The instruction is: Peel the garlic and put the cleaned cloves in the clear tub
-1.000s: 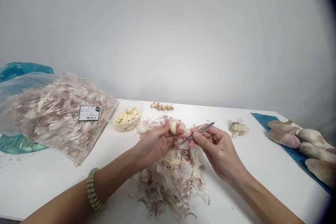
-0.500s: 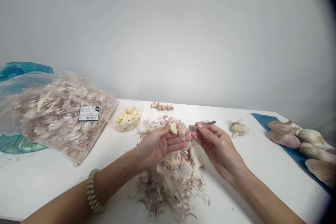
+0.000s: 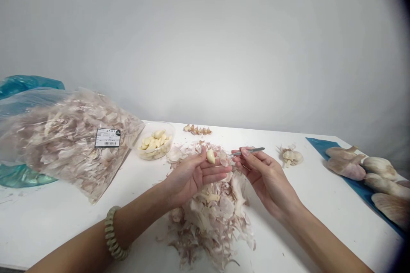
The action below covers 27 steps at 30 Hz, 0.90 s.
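A pale peeled garlic clove [image 3: 211,156] is held between the thumb and fingers of my left hand [image 3: 195,175], palm turned up. My right hand [image 3: 264,175] grips a small thin knife [image 3: 251,151], its tip pointing left towards the clove. A translucent piece of garlic skin [image 3: 224,161] is at the knife's tip, by my left fingertips. Below both hands lies a loose heap of garlic skins [image 3: 218,222]. Left of the heap stands a clear bowl [image 3: 173,130] with peeled cloves [image 3: 155,141] in it.
A large clear bag of garlic skins [image 3: 77,132] with a label lies at the left. Several root ends [image 3: 197,129] sit in a row at the back. An opened garlic bulb [image 3: 291,156] is to the right, and whole bulbs [image 3: 381,168] rest on a blue sheet [image 3: 323,145].
The garlic skin beside the clove has shifted slightly right, away from it, with the knife tip. My left hand stays almost in place, still holding the clove.
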Each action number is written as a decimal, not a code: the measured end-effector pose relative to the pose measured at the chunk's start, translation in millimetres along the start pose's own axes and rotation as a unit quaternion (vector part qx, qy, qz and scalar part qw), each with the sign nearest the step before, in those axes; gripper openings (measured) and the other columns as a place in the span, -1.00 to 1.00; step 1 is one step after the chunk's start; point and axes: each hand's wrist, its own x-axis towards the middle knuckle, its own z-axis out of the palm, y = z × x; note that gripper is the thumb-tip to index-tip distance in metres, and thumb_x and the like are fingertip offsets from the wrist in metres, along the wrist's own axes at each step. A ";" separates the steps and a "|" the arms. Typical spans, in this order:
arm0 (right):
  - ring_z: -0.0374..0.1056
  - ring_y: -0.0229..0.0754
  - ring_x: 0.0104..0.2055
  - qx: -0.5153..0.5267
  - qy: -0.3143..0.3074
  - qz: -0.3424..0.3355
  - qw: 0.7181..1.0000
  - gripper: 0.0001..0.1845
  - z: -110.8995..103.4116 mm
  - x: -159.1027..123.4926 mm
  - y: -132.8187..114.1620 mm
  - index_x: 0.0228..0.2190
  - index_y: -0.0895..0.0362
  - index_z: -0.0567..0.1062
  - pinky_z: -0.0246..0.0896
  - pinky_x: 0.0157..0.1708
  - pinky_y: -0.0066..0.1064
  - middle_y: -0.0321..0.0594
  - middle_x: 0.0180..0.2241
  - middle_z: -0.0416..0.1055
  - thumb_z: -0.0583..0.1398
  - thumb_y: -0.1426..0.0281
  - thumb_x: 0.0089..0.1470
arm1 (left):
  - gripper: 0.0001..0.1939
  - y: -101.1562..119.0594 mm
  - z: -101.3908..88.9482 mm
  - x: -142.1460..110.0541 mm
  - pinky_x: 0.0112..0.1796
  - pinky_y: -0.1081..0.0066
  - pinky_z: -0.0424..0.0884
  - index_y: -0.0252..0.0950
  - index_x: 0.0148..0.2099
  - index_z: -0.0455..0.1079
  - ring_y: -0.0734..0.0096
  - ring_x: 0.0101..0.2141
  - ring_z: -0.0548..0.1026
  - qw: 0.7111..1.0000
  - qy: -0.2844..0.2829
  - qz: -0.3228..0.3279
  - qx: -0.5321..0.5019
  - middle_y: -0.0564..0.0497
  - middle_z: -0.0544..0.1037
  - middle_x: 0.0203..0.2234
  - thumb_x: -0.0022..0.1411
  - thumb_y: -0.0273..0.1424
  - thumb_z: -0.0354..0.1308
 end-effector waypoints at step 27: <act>0.39 -0.12 -0.11 -0.132 -0.087 -0.090 0.983 -0.77 -2.5 -4.0 3.3 -0.30 0.12 0.50 0.26 -0.09 -0.26 -0.13 -0.20 0.50 0.29 0.28 -0.04 | -0.71 0.1 4.5 -3.0 -0.23 0.48 0.42 -0.42 -0.27 0.41 0.47 -0.30 0.48 0.990 0.043 0.110 0.082 -0.10 0.49 -0.29 0.22 -0.25 0.09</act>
